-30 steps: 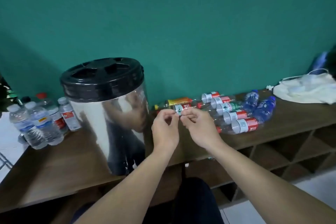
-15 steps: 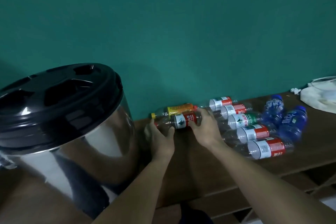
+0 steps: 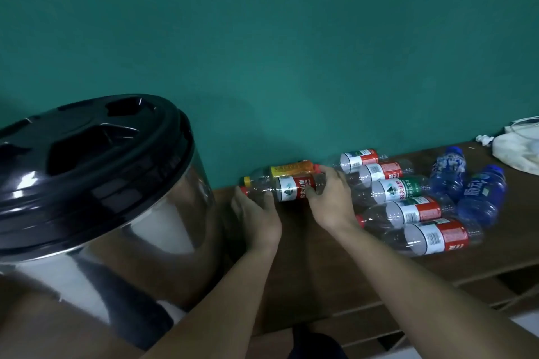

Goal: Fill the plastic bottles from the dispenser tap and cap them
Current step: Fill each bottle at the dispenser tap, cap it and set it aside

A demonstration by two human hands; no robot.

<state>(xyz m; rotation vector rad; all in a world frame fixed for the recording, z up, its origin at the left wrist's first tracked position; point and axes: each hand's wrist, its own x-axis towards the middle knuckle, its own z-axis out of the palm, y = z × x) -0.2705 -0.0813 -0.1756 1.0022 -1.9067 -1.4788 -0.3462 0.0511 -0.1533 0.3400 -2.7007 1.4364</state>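
A clear bottle with a red and white label [image 3: 294, 189] lies on its side on the wooden shelf top [image 3: 315, 265], its red cap pointing left. My right hand [image 3: 331, 201] grips its body at the label's right end. My left hand [image 3: 256, 214] holds the neck end near the cap. Behind it lies a bottle with a yellow label [image 3: 288, 168]. The steel dispenser with a black lid [image 3: 96, 183] stands at the left; its tap is hidden from view.
Several empty labelled bottles [image 3: 408, 210] lie in a row to the right, with two blue bottles [image 3: 466, 183] beyond them. A white cloth bag [image 3: 516, 148] sits at the far right. The teal wall runs close behind the shelf.
The view has moved in closer and to the right. Both hands reached from mid-air down to the red-labelled bottle by the wall and now hold it.
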